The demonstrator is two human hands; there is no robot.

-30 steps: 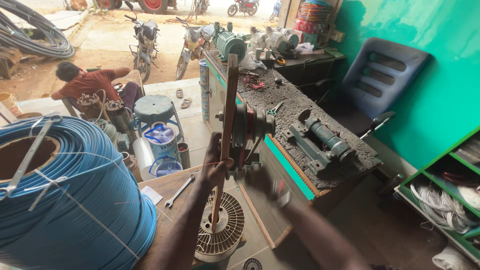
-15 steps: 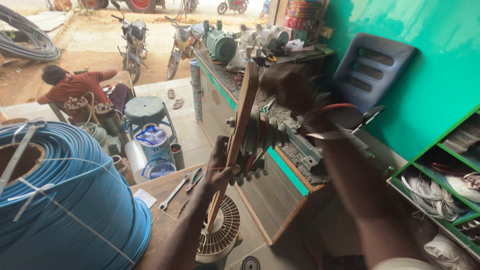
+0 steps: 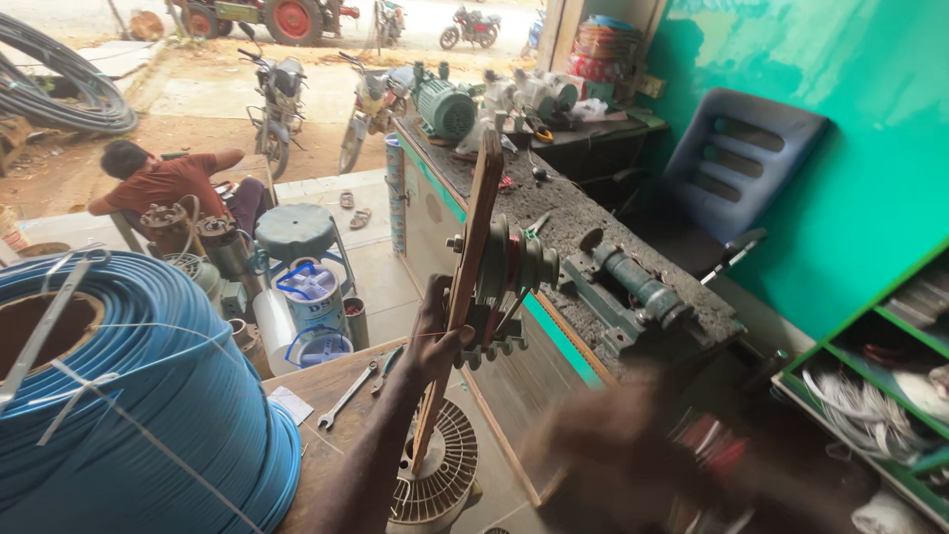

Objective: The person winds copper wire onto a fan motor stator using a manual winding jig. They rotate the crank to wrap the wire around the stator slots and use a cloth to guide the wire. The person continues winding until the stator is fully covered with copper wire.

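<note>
My left hand grips an upright wooden board that carries a metal winding machine with pulleys and small gears. The board's lower end rests on a round finned motor part on the wooden table. My right hand is low at the right, blurred by motion, and I cannot tell whether it holds anything. A thin wire runs from the machine towards my left hand.
A big coil of blue pipe fills the left. Spanners lie on the table. A dark workbench holds a bench vice and motors. A person sits outside near motorcycles. A blue chair stands by the green wall.
My right hand has swung from above the machine down to the lower right. My left hand keeps its grip on the board. The view has shifted slightly.
</note>
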